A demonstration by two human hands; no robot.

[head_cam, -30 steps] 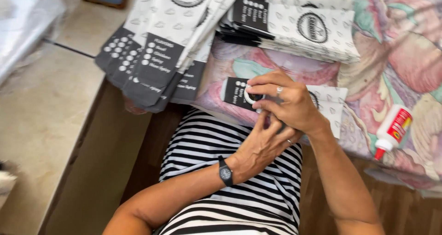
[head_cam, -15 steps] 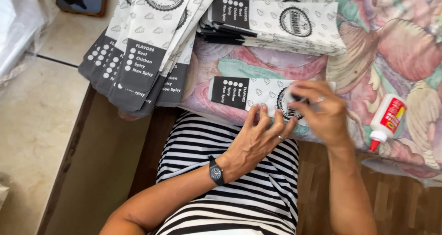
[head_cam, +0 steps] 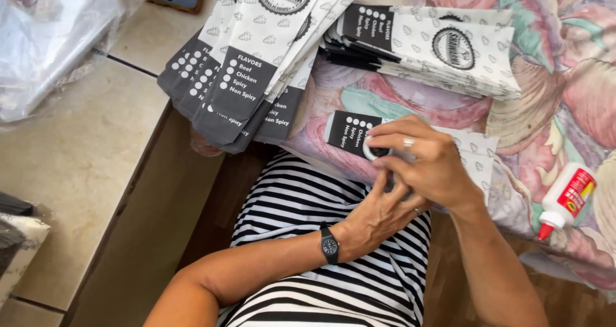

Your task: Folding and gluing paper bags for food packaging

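— While our left hand (head_cam: 378, 215) curls under, what do we hold?
— Our right hand (head_cam: 427, 167) has its fingers pinched together on a small white ring (head_cam: 372, 152), over the bag (head_cam: 350, 131) lying at the near edge of the floral cloth (head_cam: 577, 90).
— How far along are we?
— We judge one bag in hand; a stack (head_cam: 443, 48) lies farther on, more bags fan off the cloth's left edge (head_cam: 250, 77).
— The bag?
— Flat paper, black end, patterned white body.
— Left hand's grip?
— We cannot tell.

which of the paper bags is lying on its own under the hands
The single paper bag on the flowered cloth, partly beneath the right hand. The other bags sit in a fanned pile and a stack.
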